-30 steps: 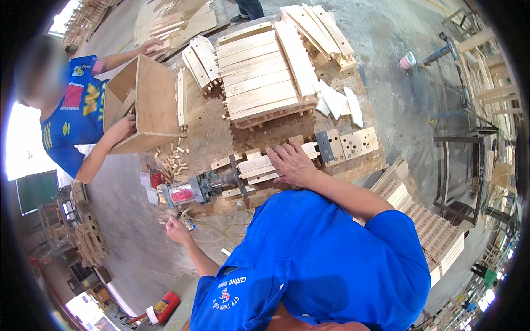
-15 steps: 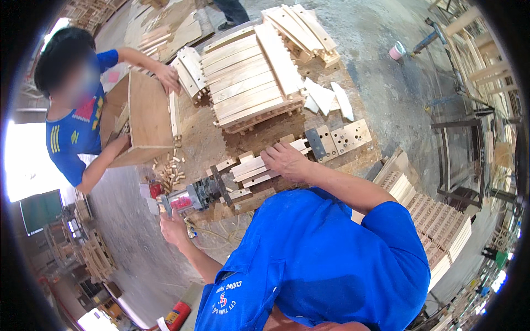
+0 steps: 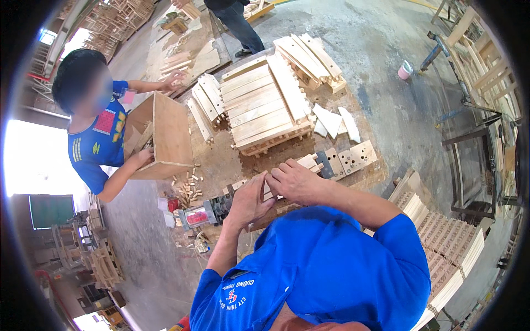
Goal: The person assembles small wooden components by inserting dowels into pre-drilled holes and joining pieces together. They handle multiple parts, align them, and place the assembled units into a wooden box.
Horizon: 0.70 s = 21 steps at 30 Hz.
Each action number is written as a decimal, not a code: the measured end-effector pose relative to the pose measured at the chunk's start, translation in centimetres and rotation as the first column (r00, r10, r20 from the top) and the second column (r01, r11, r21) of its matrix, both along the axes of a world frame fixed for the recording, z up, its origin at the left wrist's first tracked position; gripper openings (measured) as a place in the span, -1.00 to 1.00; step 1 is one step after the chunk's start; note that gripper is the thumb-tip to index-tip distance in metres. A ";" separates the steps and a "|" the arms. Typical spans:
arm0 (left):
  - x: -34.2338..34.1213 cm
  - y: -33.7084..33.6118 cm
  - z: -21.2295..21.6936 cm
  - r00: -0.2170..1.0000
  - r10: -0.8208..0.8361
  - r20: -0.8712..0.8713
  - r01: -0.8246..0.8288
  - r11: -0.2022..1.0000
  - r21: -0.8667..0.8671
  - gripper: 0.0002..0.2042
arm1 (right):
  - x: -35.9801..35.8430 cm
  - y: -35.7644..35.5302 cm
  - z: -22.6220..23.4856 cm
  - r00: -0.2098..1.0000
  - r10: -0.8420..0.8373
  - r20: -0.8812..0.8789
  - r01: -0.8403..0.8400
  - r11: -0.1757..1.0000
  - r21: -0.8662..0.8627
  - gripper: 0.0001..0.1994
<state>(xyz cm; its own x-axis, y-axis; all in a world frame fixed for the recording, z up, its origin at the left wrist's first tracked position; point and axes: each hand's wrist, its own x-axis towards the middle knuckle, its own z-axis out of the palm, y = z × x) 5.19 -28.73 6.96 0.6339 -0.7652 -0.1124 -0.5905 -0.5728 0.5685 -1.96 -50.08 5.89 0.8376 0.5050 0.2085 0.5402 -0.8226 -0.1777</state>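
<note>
My right hand is closed over pale wooden slats that lie in a jig at the near edge of the worktable. Beside it, my left hand grips the same slats near their left end, and the fingertips of both hands almost meet. Part of the slats is hidden under my hands. Just left of my left hand sits a metal clamp with a red part in its body. To the right of the slats lie a dark plate and a drilled wooden block.
A large stack of slats stands mid-table, with white scraps beside it. Loose dowels lie near the clamp. At the left, a co-worker holds a wooden box. Drilled wooden pieces are piled to my right.
My left hand has left the clamp's far end and come right onto the slats beside my right hand. The co-worker's far hand has lifted off the wood pieces by the box.
</note>
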 end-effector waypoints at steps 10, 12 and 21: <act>2.4 1.3 0.5 0.932 0.159 -0.327 -0.250 0.933 -0.258 -0.47 | 0.5 0.1 6.9 0.964 -0.135 0.229 0.048 0.935 0.350 -0.53; 3.1 0.4 1.4 0.939 0.216 -0.267 -0.285 0.924 -0.254 -0.44 | 0.1 -0.9 7.3 0.951 -0.226 0.209 0.102 0.872 0.478 -0.58; 10.7 -8.7 2.6 0.779 0.513 -0.360 -0.588 0.797 -0.137 -0.42 | 2.7 -10.2 5.5 0.788 -0.585 -0.191 0.488 0.405 0.773 -0.67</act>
